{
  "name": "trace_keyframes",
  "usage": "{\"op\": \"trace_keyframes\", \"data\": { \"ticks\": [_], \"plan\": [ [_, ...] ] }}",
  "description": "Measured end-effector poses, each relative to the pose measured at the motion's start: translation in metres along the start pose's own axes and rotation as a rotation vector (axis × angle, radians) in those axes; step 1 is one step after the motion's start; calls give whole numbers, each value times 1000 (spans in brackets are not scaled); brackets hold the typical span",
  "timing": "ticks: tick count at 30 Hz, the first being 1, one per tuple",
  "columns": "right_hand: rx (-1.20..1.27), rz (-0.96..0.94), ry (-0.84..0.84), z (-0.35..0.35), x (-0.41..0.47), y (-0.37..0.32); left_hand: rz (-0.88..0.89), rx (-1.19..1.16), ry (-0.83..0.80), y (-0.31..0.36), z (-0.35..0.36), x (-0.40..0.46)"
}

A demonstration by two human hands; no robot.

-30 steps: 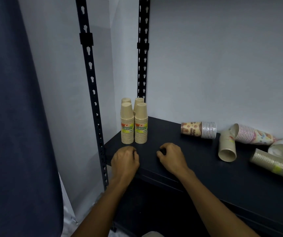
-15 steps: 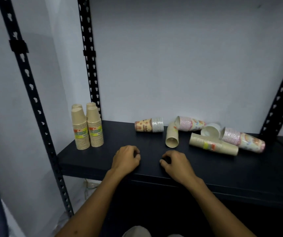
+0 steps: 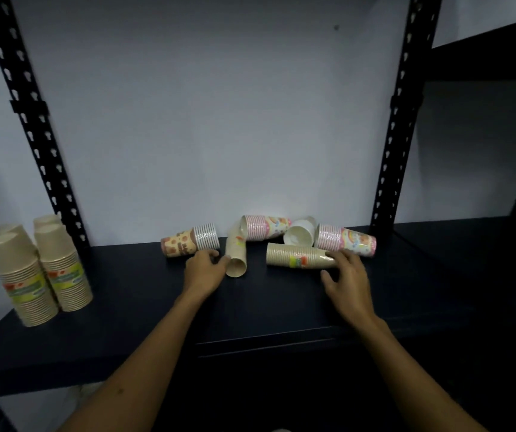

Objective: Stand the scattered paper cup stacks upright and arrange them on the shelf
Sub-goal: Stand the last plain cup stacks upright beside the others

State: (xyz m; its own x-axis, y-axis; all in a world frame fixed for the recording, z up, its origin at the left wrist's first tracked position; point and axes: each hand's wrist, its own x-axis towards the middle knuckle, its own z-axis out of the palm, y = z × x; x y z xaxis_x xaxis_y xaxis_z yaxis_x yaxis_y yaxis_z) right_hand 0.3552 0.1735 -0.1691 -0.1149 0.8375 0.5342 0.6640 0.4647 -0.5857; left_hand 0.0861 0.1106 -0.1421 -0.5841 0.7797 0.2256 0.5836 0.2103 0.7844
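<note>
The left hand (image 3: 205, 271) reaches forward over the shelf (image 3: 144, 307), fingers loosely spread, fingertips touching the orange patterned stack (image 3: 189, 243) at its 12 o'clock and the plain stack (image 3: 236, 258) at 2 o'clock. The right hand (image 3: 345, 280) stretches out too, fingers open, resting on the tan stack (image 3: 297, 259) lying on its side. Upright stacks (image 3: 41, 269) stand at 9 o'clock.

Left hand (image 3: 204, 269) at a tipped tan stack (image 3: 235, 256), right hand (image 3: 345, 277) on another (image 3: 297, 256), dark shelf (image 3: 144, 294).
</note>
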Motion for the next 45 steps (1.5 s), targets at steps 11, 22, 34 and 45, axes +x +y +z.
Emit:
{"op": "trace_keyframes", "data": {
  "ticks": [11, 22, 34, 45],
  "plan": [
    [93, 109, -172, 5, 31, 24, -154, 111, -109, 21, 21, 37],
    [67, 47, -250, 14, 45, 19, -232, -31, -206, 7, 13, 46],
    [598, 22, -62, 14, 83, -61, -84, -590, -410, -11, -10, 38],
    [562, -77, -112, 48, 79, -98, 81, -401, -401, -32, -1, 40]
  ]
}}
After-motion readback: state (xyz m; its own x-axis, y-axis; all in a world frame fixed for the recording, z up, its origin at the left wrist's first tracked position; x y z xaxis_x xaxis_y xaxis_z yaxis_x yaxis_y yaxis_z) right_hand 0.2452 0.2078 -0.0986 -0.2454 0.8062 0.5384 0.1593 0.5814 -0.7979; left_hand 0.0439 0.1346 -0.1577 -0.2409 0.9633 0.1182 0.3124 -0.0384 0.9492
